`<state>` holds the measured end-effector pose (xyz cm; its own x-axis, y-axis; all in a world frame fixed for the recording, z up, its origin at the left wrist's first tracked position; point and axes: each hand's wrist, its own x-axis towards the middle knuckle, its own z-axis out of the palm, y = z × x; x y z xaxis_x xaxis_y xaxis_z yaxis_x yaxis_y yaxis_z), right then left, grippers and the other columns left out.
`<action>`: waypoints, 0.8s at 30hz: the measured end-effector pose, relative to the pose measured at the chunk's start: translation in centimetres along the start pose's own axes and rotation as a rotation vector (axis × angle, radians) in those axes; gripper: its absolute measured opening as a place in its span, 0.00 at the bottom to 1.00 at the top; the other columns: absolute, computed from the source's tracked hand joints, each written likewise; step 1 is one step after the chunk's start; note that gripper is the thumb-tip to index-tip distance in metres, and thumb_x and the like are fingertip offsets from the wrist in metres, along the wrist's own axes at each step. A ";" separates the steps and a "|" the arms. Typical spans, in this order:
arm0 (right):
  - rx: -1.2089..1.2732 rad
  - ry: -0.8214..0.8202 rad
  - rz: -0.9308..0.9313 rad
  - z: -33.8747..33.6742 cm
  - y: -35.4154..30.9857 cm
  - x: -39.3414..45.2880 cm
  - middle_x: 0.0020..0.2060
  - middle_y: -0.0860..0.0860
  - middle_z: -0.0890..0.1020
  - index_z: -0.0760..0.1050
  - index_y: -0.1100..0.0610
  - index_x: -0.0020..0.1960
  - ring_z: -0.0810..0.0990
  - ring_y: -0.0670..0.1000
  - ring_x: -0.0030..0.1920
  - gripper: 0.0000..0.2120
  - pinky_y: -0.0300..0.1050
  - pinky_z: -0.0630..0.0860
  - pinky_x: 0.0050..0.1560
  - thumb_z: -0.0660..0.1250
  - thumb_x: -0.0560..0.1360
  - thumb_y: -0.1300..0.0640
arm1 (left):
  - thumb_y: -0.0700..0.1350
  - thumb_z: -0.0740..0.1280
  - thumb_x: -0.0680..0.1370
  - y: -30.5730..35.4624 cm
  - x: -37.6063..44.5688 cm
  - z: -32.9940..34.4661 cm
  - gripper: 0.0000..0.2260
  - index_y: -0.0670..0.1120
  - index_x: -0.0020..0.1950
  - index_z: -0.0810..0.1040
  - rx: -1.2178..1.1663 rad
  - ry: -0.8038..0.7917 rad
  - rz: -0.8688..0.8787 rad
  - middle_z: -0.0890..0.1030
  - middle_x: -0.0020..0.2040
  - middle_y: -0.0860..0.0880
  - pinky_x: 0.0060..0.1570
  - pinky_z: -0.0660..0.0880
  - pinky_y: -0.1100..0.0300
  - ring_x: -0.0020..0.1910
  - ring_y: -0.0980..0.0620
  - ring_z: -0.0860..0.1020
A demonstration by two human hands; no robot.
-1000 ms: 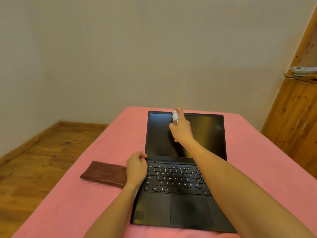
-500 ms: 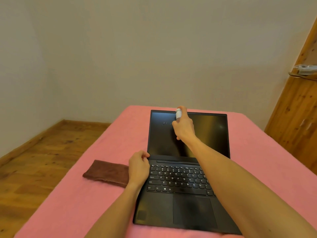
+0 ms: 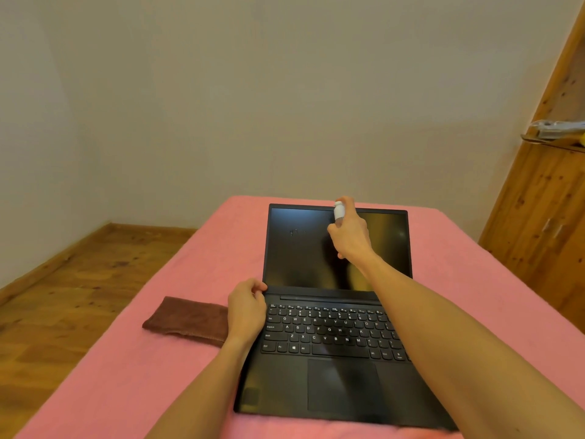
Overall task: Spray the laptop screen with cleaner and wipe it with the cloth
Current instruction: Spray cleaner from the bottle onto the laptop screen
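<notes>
A black laptop (image 3: 342, 384) lies open on the pink-covered table, its dark screen (image 3: 300, 258) facing me. A few small droplets show on the screen's upper left. My right hand (image 3: 349, 237) is raised in front of the screen's upper middle, closed around a small white spray bottle (image 3: 338, 211) whose top pokes above my fingers. My left hand (image 3: 247, 307) rests at the laptop's left hinge corner, fingers curled on the edge. A folded brown cloth (image 3: 188, 320) lies flat on the table just left of my left hand.
The pink cover (image 3: 126, 375) spreads over the whole table. Wooden floor (image 3: 63, 296) lies to the left. A wooden cabinet (image 3: 544, 232) with a shelf holding items stands at the right. A plain wall is behind.
My right hand with the spray bottle has shifted slightly right across the screen's top. Droplets have appeared on the screen's upper left. My left hand stays at the hinge corner.
</notes>
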<state>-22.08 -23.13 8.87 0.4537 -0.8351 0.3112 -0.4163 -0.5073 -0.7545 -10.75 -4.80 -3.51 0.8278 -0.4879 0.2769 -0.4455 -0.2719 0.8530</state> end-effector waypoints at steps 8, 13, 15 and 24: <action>0.002 0.045 0.004 -0.7 0.4 0.3 0.49 0.56 0.73 0.58 0.44 0.70 0.75 0.50 0.36 0.26 0.52 0.83 0.38 0.63 0.78 0.62 | 0.34 0.61 0.76 -0.1 0.1 0.2 0.11 0.45 0.47 0.81 -0.012 -0.003 -0.007 0.83 0.48 0.47 0.51 0.72 0.58 0.47 0.48 0.79; -0.001 0.057 0.011 -2.0 1.2 0.4 0.47 0.56 0.74 0.59 0.43 0.68 0.76 0.52 0.36 0.25 0.52 0.83 0.34 0.63 0.78 0.62 | 0.34 0.61 0.76 -0.4 0.2 0.3 0.11 0.45 0.47 0.81 -0.004 -0.003 -0.013 0.83 0.48 0.48 0.49 0.71 0.60 0.47 0.49 0.79; 0.000 0.061 0.014 -2.5 1.5 0.4 0.46 0.55 0.73 0.60 0.42 0.68 0.76 0.52 0.35 0.25 0.49 0.82 0.31 0.63 0.77 0.62 | 0.34 0.61 0.76 -0.4 0.2 0.2 0.11 0.44 0.47 0.81 0.003 0.003 -0.007 0.83 0.48 0.47 0.50 0.72 0.59 0.47 0.48 0.79; 0.000 0.045 0.041 -3.6 2.8 0.6 0.48 0.56 0.73 0.60 0.44 0.66 0.76 0.53 0.36 0.23 0.43 0.75 0.23 0.63 0.78 0.62 | 0.34 0.61 0.76 -0.2 0.1 0.2 0.11 0.44 0.47 0.81 0.006 0.013 -0.001 0.83 0.47 0.47 0.51 0.73 0.57 0.47 0.47 0.79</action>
<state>-25.83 -25.80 9.07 0.4007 -0.8638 0.3054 -0.4335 -0.4724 -0.7674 -10.68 -4.94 -3.72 0.8325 -0.4770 0.2820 -0.4468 -0.2768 0.8508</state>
